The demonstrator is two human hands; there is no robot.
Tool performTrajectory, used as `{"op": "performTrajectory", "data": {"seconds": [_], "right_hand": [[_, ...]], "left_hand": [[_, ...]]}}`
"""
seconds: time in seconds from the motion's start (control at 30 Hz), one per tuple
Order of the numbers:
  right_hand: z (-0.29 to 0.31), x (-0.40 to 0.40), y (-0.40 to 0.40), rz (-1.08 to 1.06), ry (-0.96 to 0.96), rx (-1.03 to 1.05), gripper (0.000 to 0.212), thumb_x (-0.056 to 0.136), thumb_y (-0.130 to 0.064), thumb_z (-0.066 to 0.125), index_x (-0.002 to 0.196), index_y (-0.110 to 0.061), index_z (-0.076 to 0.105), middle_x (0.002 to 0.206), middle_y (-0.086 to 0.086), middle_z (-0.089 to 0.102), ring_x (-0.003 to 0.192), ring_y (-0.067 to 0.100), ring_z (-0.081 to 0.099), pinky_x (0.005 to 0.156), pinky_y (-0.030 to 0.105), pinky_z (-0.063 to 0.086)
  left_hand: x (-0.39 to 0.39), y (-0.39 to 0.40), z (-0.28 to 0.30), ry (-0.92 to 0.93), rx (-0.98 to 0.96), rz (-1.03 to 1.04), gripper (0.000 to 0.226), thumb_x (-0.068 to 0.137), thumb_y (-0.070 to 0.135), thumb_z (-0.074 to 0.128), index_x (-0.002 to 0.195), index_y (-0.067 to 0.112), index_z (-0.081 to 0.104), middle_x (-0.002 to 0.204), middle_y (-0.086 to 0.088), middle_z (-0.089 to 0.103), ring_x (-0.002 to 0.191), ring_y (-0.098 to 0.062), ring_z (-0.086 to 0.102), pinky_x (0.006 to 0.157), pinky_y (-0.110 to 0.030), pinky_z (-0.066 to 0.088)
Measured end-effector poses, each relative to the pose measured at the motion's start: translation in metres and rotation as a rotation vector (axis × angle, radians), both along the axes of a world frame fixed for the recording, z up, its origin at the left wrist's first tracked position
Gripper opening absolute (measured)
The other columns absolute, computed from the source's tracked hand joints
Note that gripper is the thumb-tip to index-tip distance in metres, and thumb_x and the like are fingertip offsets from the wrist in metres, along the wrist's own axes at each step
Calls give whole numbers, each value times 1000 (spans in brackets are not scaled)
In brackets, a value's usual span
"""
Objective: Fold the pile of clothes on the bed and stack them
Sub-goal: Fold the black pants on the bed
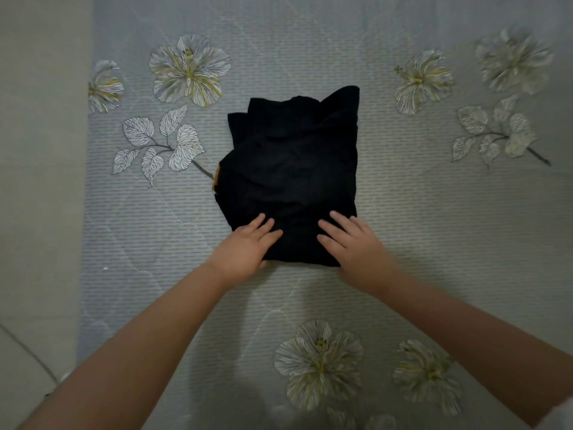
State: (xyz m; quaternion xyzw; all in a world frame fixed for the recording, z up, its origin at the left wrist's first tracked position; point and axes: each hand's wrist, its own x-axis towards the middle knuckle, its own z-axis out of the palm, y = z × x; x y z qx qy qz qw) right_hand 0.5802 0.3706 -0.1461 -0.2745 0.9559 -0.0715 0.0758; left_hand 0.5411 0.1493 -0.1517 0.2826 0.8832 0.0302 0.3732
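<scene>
Garment: folded black cloth bundle point(291, 169) lying mid-bed on the grey flower-printed bedsheet point(403, 187).
Left hand point(245, 248): flat, fingers straight, pressing its 7 o'clock corner.
Right hand point(353, 243): flat likewise, 5 o'clock corner.

Folded clothes point(291, 169) mid-bed point(434, 212), left hand point(245, 249), right hand point(353, 243) on near edge

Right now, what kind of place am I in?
Probably a bedroom: the quilted bedspread with printed flowers covers a bed, and both hands, left and right, press flat on a folded black garment lying on it.
</scene>
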Motion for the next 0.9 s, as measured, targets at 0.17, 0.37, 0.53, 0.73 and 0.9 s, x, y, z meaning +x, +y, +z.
{"op": "performTrajectory", "data": {"seconds": [0.17,0.37,0.53,0.73,0.9], "right_hand": [[22,-1,4,-15,-213,-17,48,55,5,78,102,-3,69,116,14,65,117,33,55,99,50,39],[81,3,41,79,-82,-280,50,34,14,83,83,8,71,80,18,72,67,31,70,49,41,55],[135,6,71,33,-12,-321,48,37,17,83,83,7,71,76,18,72,54,30,68,37,32,52],[153,48,109,-13,19,-379,46,41,14,83,84,5,72,76,17,72,60,28,70,46,37,56],[104,114,125,-52,-356,-108,41,85,-3,55,125,-9,56,128,9,57,117,18,55,96,27,43]], "left_hand": [[14,-3,27,-42,121,65,58,94,14,46,146,17,19,155,-3,10,143,-14,4,111,-18,6],[24,6,100,416,348,-126,53,41,-16,84,92,-12,67,90,-23,70,75,-32,70,54,-35,55],[29,44,162,535,366,-152,32,53,-8,74,85,-12,68,76,-22,70,59,-31,69,40,-32,51],[68,84,182,598,408,-122,31,51,2,81,81,-2,70,67,-11,70,51,-21,66,37,-22,45],[138,104,130,131,112,-19,29,98,23,40,112,5,57,108,-12,63,95,-23,59,75,-30,43]]}}
